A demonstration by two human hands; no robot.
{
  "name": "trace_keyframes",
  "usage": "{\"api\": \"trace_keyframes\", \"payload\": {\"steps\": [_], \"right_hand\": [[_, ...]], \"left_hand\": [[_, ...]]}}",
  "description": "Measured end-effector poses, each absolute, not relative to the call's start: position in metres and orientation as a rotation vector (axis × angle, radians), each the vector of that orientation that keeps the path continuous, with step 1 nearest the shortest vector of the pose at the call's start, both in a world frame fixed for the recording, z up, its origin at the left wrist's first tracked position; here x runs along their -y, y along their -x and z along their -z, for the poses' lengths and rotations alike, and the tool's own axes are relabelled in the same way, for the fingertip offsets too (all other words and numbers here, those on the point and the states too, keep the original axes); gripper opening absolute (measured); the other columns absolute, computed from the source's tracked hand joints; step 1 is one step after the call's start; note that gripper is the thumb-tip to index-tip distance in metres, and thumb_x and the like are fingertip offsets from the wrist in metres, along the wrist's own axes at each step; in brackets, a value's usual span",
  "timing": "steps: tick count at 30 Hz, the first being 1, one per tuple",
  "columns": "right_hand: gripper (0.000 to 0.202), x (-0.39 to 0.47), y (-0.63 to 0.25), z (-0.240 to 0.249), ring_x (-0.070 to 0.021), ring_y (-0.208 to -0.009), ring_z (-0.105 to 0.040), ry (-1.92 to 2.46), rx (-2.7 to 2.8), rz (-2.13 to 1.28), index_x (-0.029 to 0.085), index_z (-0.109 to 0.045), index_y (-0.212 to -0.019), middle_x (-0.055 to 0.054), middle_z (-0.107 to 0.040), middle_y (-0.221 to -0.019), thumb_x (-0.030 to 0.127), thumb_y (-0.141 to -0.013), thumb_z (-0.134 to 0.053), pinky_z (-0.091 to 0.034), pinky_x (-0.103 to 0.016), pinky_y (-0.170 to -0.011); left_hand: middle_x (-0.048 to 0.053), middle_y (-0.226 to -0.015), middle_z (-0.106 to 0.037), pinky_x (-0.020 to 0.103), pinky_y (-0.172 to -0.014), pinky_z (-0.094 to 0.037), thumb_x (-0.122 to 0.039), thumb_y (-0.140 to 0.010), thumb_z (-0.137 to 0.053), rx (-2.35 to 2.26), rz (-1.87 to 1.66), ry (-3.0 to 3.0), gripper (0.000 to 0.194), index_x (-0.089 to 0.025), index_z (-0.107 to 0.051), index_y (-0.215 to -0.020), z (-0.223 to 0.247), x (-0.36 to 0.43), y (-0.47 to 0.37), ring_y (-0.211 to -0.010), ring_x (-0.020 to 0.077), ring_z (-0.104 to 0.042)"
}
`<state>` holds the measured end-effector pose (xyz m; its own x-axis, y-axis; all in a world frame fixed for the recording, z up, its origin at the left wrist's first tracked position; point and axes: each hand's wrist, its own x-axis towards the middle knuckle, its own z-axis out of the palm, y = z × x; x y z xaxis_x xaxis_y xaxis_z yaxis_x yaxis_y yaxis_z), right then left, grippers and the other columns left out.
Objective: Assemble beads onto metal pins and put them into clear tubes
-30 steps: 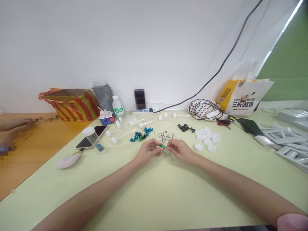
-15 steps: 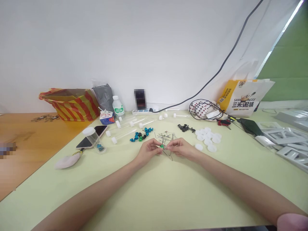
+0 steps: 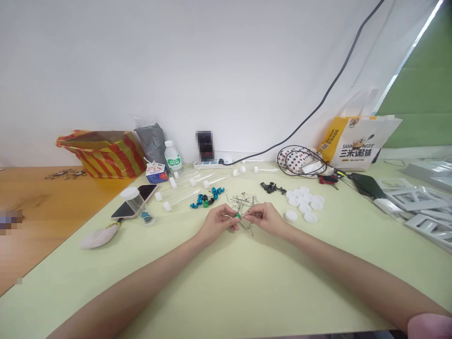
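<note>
Between the thumb and fingers of my left hand (image 3: pixel 219 223) is a small shiny green part (image 3: pixel 238 215). My right hand (image 3: pixel 267 220) meets it from the other side, pinching a thin metal pin (image 3: pixel 244 216) against the green part; the exact contact is too small to make out. Loose thin metal pins (image 3: pixel 243 198) lie just beyond and beneath my fingers. Left of them sits a cluster of blue parts (image 3: pixel 216 191) with some green and black ones. Small black parts (image 3: pixel 271 187) and round white caps (image 3: pixel 305 203) lie beyond my right hand.
Clear tubes with white caps (image 3: pixel 183 199) lie at the back left. A capped clear jar (image 3: pixel 140 207) with blue parts leans by a phone (image 3: pixel 127 207). White plastic frames (image 3: pixel 420 200) and a paper bag (image 3: pixel 360 143) stand right; a cable (image 3: pixel 318 106) crosses the wall.
My fingers have shifted slightly around the green part, which has turned a little between them. Everything else on the table stays where it was.
</note>
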<state>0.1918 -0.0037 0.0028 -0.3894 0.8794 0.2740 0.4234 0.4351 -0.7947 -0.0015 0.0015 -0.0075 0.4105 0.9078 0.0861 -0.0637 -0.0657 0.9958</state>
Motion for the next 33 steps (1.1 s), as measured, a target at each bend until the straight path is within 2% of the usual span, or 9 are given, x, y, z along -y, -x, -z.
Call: {"api": "trace_keyframes", "payload": {"steps": [3, 6, 18, 33], "right_hand": [[0.019, 0.0056, -0.1914, 0.0002, -0.009, -0.05, -0.042, 1.012, 2.079, -0.482, 0.016, -0.067, -0.077, 0.0, -0.053, -0.058, 0.025, -0.081, -0.051, -0.034, -0.022, -0.051], [0.018, 0.0067, -0.191, 0.0027, -0.0101, -0.054, -0.046, 0.927, 2.102, -0.354, 0.017, -0.066, -0.081, -0.002, -0.055, -0.065, 0.022, -0.084, -0.048, -0.036, -0.022, -0.053], [0.015, 0.008, -0.1902, 0.0031, -0.0134, -0.068, -0.052, 0.986, 2.178, -0.265, 0.018, -0.057, -0.083, -0.004, -0.057, -0.079, 0.021, -0.088, -0.042, -0.039, -0.024, -0.061], [0.02, 0.0081, -0.1896, 0.002, -0.0128, -0.063, -0.05, 1.045, 2.221, -0.303, 0.018, -0.052, -0.075, -0.002, -0.055, -0.068, 0.02, -0.089, -0.037, -0.037, -0.023, -0.06]], "left_hand": [[-0.001, -0.068, -0.061, 0.027, -0.054, -0.051, -0.029, -0.065, -0.071, -0.829, -0.973, -1.401, 0.028, -0.015, -0.05, -0.077, 0.0054, -0.0007, 0.001, -0.057, 0.0156, -0.065], [-0.001, -0.07, -0.061, 0.029, -0.057, -0.053, -0.029, -0.066, -0.07, -0.816, -0.973, -1.399, 0.028, -0.015, -0.049, -0.077, 0.0047, -0.0006, 0.001, -0.06, 0.0166, -0.066], [0.0, -0.074, -0.06, 0.03, -0.059, -0.054, -0.03, -0.066, -0.07, -0.786, -0.973, -1.392, 0.029, -0.016, -0.048, -0.078, 0.0043, -0.0001, 0.0012, -0.063, 0.0178, -0.067], [0.0, -0.077, -0.06, 0.03, -0.059, -0.054, -0.029, -0.066, -0.07, -0.784, -0.986, -1.399, 0.029, -0.016, -0.048, -0.078, 0.0065, -0.0009, 0.0009, -0.063, 0.0177, -0.067]]}}
